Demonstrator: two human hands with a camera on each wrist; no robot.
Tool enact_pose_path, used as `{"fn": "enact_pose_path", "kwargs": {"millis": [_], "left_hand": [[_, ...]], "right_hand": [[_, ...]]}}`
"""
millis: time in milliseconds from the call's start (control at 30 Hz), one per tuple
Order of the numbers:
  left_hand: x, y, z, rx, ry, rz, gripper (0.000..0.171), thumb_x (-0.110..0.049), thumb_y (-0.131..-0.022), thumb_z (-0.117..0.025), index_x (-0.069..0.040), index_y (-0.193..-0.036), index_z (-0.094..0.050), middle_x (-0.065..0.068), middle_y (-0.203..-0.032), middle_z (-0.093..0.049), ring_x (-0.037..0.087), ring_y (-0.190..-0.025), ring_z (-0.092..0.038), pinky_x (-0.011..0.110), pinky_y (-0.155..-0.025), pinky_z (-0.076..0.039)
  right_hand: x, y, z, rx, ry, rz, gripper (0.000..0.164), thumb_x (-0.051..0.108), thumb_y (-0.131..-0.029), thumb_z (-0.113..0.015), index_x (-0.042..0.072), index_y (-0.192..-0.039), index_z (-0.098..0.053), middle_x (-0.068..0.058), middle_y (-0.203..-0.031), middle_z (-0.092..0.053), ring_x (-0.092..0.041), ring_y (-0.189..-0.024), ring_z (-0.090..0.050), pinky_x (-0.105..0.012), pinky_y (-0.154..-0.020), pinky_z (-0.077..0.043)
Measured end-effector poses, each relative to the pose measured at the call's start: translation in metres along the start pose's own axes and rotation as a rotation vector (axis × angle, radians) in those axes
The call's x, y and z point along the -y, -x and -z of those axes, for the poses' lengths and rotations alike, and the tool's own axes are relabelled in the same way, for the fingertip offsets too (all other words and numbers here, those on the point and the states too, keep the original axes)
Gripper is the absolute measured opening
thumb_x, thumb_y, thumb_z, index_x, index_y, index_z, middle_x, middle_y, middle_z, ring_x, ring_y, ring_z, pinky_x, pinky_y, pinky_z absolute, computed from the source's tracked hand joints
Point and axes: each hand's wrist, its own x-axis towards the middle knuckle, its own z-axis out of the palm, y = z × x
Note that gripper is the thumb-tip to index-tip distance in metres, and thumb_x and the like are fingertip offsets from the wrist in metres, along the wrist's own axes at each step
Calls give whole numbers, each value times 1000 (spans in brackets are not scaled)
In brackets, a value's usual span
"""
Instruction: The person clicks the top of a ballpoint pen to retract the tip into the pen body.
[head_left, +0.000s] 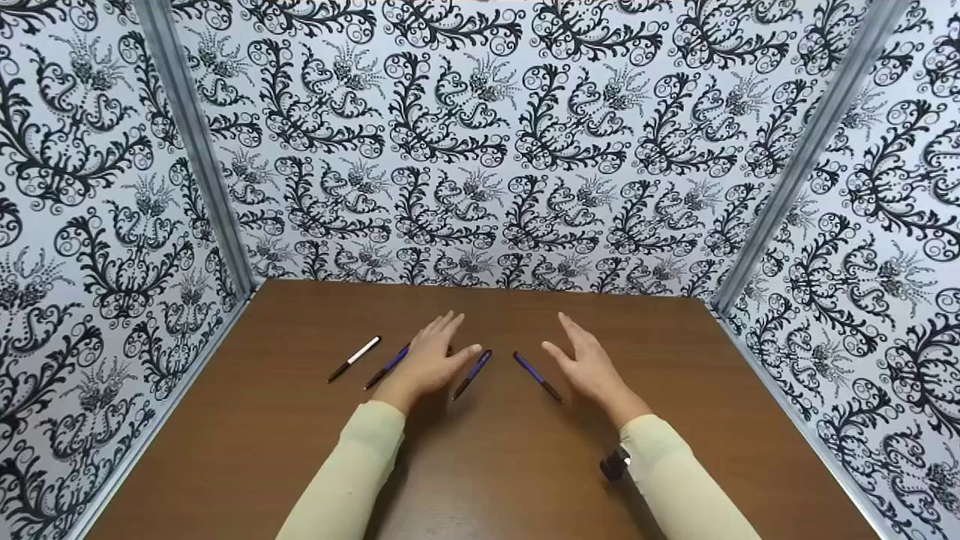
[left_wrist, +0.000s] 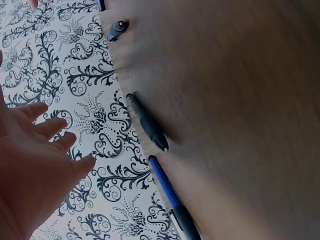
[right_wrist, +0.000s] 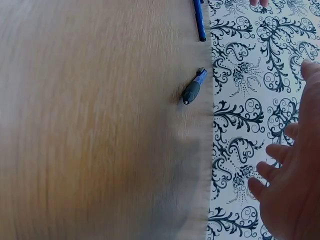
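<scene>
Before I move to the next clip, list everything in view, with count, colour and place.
White pen: one, white and black, leftmost on the table
Left blue pen: one, blue and black, partly hidden by the left hand
Middle blue pen: one, blue and black, by the left thumb
Right blue pen: one, blue and black, beside the right hand
Table: one, brown, under the pens
Walls: three, white with black scrolls, around the table
Posts: two, grey, wall corners
Gadget: one, black, right wrist
Sleeves: two, pale yellow, forearms
Hands: two, bare, above the table
</scene>
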Motion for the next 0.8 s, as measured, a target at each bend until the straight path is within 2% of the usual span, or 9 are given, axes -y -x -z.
{"fn": "enact_pose_path", "kwargs": {"millis": [100, 300, 400, 500, 567, 700, 800], "left_hand": [[1, 1, 0, 4, 58, 13, 84, -60, -110, -58, -10, -173, -35, 15, -180, -29, 40, -167, -22, 64, -133, -17], [6, 1, -1, 1, 167, 24, 84, -56, -107, -66, -11, -172, -38, 15, -178, -33, 41, -165, -26, 60, -132, -22], [5, 1, 0, 3, 218, 30, 83, -50, -107, -70, -8, -171, -39, 18, -177, -35, 41, -164, -28, 59, -132, -24], [6, 0, 0, -5, 247, 21, 79, -43, -106, -75, -5, -168, -43, 20, -173, -40, 40, -161, -34, 57, -131, -29], [6, 0, 0, -4, 273, 15, 76, -37, -105, -77, -5, -166, -46, 21, -169, -44, 41, -155, -43, 56, -127, -36], [7, 0, 0, 27, 349, 2, 68, -25, -103, -81, -4, -160, -51, 21, -157, -54, 44, -143, -54, 58, -118, -46], [7, 3, 1, 67, 399, -4, 64, -18, -101, -82, -4, -156, -54, 20, -151, -58, 46, -141, -56, 60, -115, -49]], "right_hand": [[0, -1, -1, -18, -39, 6, 80, 45, -110, -68, 6, -172, -35, -25, -173, -39, -49, -159, -34, -63, -131, -23], [0, 0, -2, -5, -131, -52, 83, 45, -106, -74, 9, -172, -38, -24, -174, -37, -47, -161, -31, -62, -132, -22], [2, 0, -4, 0, -234, -82, 81, 40, -105, -78, 9, -170, -41, -23, -173, -40, -47, -158, -37, -61, -129, -29], [3, 0, -6, 5, -364, -106, 77, 30, -104, -81, 6, -167, -44, -26, -167, -47, -51, -150, -48, -61, -123, -40], [3, 1, -8, 11, -430, -115, 74, 24, -103, -81, 4, -165, -47, -29, -161, -51, -54, -143, -54, -60, -119, -46], [1, 1, -11, 8, -481, -99, 66, 15, -101, -83, 1, -158, -52, -29, -152, -58, -54, -138, -58, -60, -118, -47], [1, 1, -12, 1, -512, -74, 64, 8, -98, -84, -2, -154, -55, -27, -147, -63, -55, -136, -58, -62, -118, -46]]}}
